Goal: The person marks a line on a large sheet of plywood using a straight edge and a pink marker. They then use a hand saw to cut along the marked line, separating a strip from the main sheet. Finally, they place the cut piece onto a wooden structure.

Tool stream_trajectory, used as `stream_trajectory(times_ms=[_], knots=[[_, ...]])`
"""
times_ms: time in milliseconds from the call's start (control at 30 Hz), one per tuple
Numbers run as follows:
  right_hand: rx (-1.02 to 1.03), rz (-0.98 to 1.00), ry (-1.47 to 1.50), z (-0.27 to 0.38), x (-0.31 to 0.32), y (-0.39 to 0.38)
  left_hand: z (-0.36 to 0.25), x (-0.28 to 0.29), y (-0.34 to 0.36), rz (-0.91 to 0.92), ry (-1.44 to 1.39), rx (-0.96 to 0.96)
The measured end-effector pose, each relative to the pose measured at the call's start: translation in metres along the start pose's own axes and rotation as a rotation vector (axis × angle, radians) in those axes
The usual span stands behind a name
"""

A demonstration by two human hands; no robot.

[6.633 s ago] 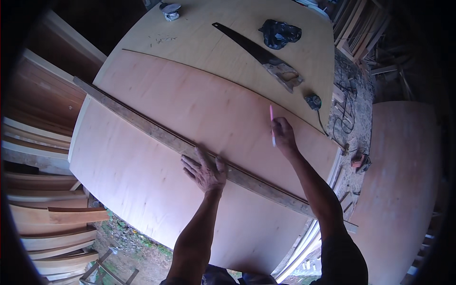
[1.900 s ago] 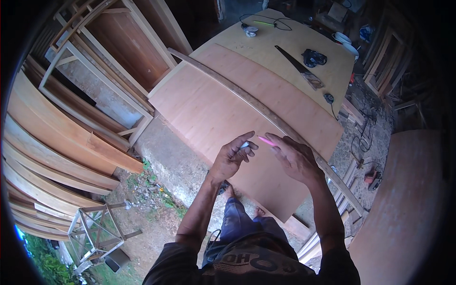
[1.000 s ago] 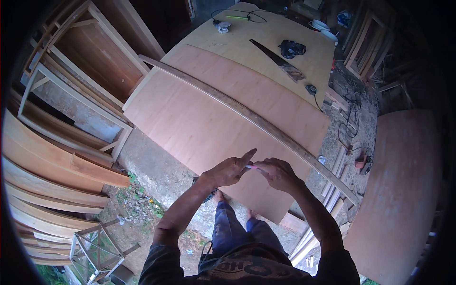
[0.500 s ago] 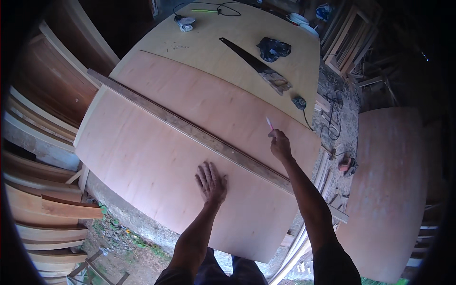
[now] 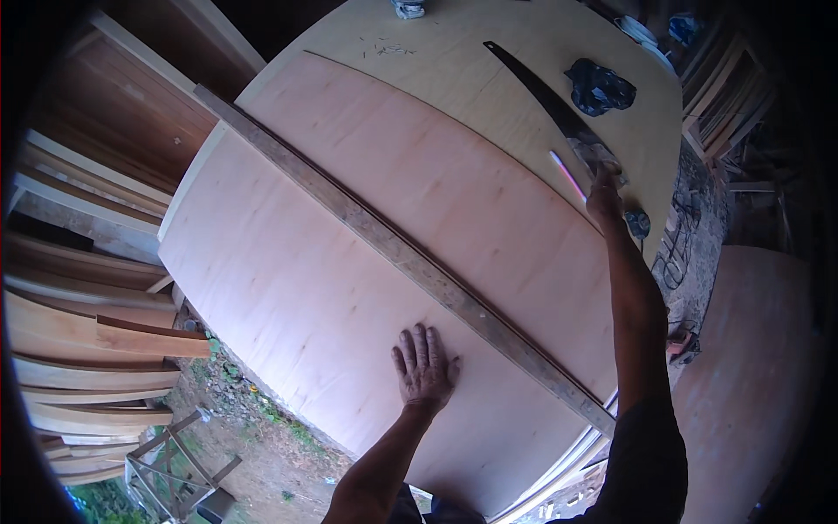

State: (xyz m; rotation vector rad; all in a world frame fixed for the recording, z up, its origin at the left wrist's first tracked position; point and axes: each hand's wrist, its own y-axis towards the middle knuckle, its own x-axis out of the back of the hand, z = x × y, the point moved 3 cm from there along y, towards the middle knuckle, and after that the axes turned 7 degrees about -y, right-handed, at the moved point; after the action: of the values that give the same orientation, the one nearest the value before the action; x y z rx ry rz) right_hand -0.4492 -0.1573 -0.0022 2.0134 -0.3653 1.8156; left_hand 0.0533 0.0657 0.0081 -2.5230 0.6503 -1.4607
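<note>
My left hand [image 5: 425, 371] lies flat, fingers spread, on a reddish plywood sheet [image 5: 323, 271]. A long, narrow wooden board [image 5: 401, 253] runs diagonally across that sheet, just beyond the hand. My right hand [image 5: 605, 196] is at the far right, closed on the handle of a handsaw [image 5: 546, 103]; the fingers partly hide the handle. The saw lies on a paler yellowish sheet [image 5: 471, 105], its dark blade pointing to the far left. Beside the right hand, at the plywood's far edge, lies a pink and white pen [image 5: 568, 176], its full length showing.
A black plastic bag [image 5: 600, 86] sits beyond the saw, and a dark tape measure [image 5: 638, 224] near its handle. Curved wooden pieces [image 5: 96, 375] are stacked at the left. Another plywood panel [image 5: 742, 375] stands at the right, with cables [image 5: 679, 244] nearby.
My right hand has moved away and right, from over the plywood to the saw handle, and the pen has left its fingers. The view has shifted; my left hand stays flat on the sheet.
</note>
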Motion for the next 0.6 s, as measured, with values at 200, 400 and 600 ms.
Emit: stream_trajectory(times_ms=[200, 400, 600], knots=[[0.284, -0.104, -0.171, 0.025, -0.002, 0.0, 0.018, 0.015, -0.005, -0.079, 0.055, -0.051], [0.159, -0.004, -0.106, 0.05, 0.06, -0.005, 0.021, 0.022, -0.018, -0.11, -0.001, -0.03], [0.255, -0.26, 0.611, 0.089, 0.152, -0.151, 0.012, 0.011, -0.018, -0.187, -0.047, -0.089]])
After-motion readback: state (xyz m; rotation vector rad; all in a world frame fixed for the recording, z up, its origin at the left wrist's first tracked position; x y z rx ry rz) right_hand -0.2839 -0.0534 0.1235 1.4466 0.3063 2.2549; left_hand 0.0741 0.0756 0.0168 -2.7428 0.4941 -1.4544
